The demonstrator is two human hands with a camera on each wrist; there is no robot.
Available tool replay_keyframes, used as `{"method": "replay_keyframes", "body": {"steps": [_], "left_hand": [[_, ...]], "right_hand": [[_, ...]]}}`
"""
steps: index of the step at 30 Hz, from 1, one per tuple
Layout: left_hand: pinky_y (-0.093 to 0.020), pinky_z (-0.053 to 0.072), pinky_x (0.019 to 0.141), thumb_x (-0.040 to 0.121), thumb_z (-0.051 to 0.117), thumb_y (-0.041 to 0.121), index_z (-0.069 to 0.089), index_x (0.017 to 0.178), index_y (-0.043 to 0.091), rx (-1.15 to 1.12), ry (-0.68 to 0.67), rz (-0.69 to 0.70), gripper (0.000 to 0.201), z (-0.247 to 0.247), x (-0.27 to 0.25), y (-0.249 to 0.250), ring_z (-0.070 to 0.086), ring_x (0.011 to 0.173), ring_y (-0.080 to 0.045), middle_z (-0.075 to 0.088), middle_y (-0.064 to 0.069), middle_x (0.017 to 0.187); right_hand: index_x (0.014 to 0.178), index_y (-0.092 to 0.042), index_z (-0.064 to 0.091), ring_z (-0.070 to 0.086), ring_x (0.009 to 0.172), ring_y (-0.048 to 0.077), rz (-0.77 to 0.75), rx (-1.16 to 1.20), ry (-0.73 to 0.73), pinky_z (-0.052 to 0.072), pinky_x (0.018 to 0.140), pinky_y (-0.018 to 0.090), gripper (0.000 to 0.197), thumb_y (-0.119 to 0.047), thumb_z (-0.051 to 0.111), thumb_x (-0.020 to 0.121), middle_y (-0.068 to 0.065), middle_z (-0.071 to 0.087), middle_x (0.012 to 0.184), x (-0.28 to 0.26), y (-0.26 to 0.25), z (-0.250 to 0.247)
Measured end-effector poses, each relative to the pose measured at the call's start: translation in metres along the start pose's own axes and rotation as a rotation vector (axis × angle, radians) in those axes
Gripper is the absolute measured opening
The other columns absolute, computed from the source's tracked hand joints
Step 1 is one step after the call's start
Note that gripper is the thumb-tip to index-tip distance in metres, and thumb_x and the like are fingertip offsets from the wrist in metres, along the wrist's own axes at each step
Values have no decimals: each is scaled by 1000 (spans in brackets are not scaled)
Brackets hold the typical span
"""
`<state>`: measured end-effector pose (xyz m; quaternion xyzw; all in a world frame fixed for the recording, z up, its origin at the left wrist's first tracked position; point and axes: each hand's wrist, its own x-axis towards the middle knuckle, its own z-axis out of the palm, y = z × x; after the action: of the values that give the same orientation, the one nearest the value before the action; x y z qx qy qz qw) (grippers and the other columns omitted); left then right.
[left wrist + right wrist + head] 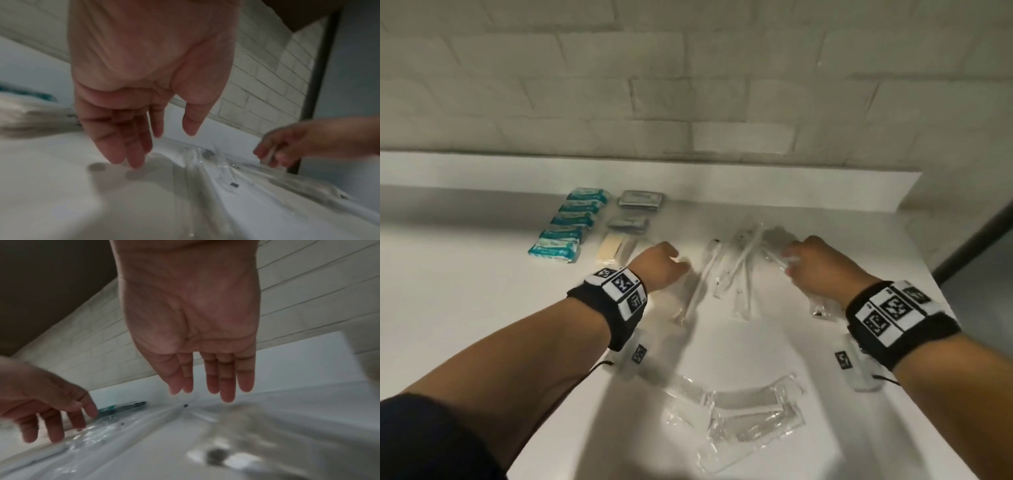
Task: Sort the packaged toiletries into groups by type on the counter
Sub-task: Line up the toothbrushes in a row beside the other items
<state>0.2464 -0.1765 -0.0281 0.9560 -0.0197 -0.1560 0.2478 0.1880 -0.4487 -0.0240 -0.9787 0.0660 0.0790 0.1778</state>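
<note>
Several toothbrushes in clear wrappers [739, 270] lie fanned out mid-counter, between my hands. My left hand [667, 263] hovers just left of them, fingers straight and relaxed [131, 155] above the counter, holding nothing. My right hand [801, 263] sits at the right side of the fan over a clear wrapped pack [822, 308]; its fingers [226, 391] hang straight, and I cannot tell if they touch the pack. A row of teal packets [568, 226], two grey packets [640, 200] and a beige soap bar [611, 248] are grouped at the back left. Wrapped combs [750, 411] lie near me.
The white counter [482, 274] ends at a raised ledge and a tiled wall [688, 85] behind. Its right edge drops off beside a dark gap [983, 246]. Bare counter stretches to the left of the teal packets.
</note>
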Motion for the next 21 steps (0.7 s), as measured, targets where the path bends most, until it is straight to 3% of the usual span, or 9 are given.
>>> {"method": "replay_keyframes", "body": {"steps": [3, 6, 8, 10, 14, 17, 18, 19, 21], "left_hand": [[-25, 43, 73, 88, 59, 40, 51, 124, 14, 164, -134, 63, 46, 1, -5, 1, 63, 96, -23, 63, -7, 116], [-26, 47, 77, 84, 58, 37, 50, 120, 26, 206, -180, 160, 38, 7, -5, 0, 62, 91, -17, 56, -2, 119], [-24, 45, 87, 84, 61, 27, 51, 124, 34, 185, -214, 233, 43, 10, -5, -2, 60, 100, -17, 49, 1, 122], [-20, 40, 86, 84, 66, 24, 53, 130, 37, 173, -240, 272, 50, 11, -6, -3, 57, 99, -14, 45, 3, 118], [-21, 40, 90, 84, 68, 27, 49, 135, 38, 173, -262, 274, 56, 10, -10, -4, 56, 101, -15, 43, 2, 120], [-24, 38, 101, 85, 67, 26, 47, 138, 36, 175, -255, 264, 58, 10, -13, -4, 55, 112, -19, 42, -2, 128], [-24, 37, 102, 85, 66, 25, 47, 138, 36, 163, -247, 267, 57, 10, -14, -4, 55, 113, -19, 42, -3, 129], [-24, 37, 101, 86, 66, 24, 48, 137, 36, 153, -243, 268, 56, 10, -15, -4, 54, 114, -18, 43, -3, 128], [-21, 37, 97, 86, 65, 22, 49, 136, 36, 142, -237, 268, 55, 11, -16, -4, 55, 111, -18, 43, -3, 127]], "right_hand": [[130, -31, 55, 53, 116, 30, -249, -131, 36, 45, 98, 38, 43, -14, 49, 91, 8, 46, 132, 7, -30, 16], [143, -34, 40, 43, 130, 30, -455, -364, 21, 37, 107, 40, 55, -9, 42, 93, 4, 27, 154, 12, -55, 26], [141, -29, 43, 44, 126, 31, -435, -488, -58, 38, 103, 38, 50, -13, 44, 94, 7, 32, 150, 15, -62, 27], [126, -21, 55, 50, 112, 32, -420, -560, -37, 41, 93, 39, 36, -14, 47, 91, 10, 46, 133, 17, -61, 23], [98, -20, 65, 49, 102, 29, -366, -566, 143, 34, 85, 38, 22, -11, 54, 81, 4, 59, 109, 25, -59, 6], [99, -12, 62, 57, 87, 32, -328, -388, 382, 36, 75, 37, 16, -19, 54, 87, 8, 65, 87, 28, -75, -25], [101, -10, 58, 58, 82, 31, -307, -283, 393, 38, 71, 36, 17, -23, 51, 91, 9, 62, 84, 27, -85, -36], [102, -9, 56, 57, 81, 30, -263, -159, 338, 39, 69, 34, 20, -26, 49, 94, 9, 59, 84, 26, -96, -45], [104, -5, 58, 54, 80, 26, -134, -15, 67, 40, 66, 30, 25, -27, 50, 95, 9, 56, 88, 28, -112, -46]]}}
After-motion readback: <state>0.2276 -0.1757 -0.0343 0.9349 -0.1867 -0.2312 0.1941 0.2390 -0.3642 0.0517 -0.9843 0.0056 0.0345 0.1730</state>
